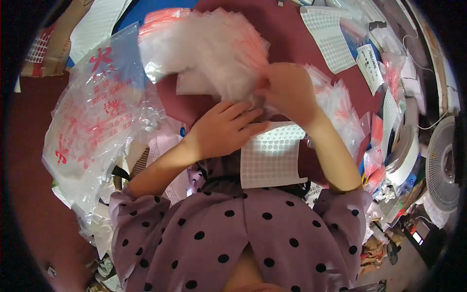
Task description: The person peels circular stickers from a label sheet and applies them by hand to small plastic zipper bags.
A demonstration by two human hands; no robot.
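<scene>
At centre, just toward 1 o'clock: right hand (287, 90) clenched on the lower edge of the bags (209, 48), a thick fanned stack spreading toward 11 and 12 o'clock, blurred. At centre toward 7 o'clock: left hand (224, 129) released, fingers flat and stretched out, lying across the top edge of the dot sheet (270, 160) and touching the stack's bottom.

Judged as early to midway. Stack gripped whole, nothing plainly separated from it. Dot sheet at 6 o'clock looks full, with no clear gaps in its rows. Loose bags (340, 104) heaped at 3 o'clock, possibly finished ones; cannot tell. Most of the stack apparently left to go through.

Bags: thin clear plastic, small and rectangular, each with a red strip along one edge, slippery-looking and limp. Dot sheet: white backing, stiff and flat, a tight grid of small round stickers. Second sheet (333, 39) of the same kind at 1 o'clock. Sack (97, 112) at 9 o'clock: large, crinkled, clear film with red print. Table (287, 34) beneath: matte maroon. Sleeve (219, 233) at 6 o'clock: soft mauve cloth with black dots.
</scene>
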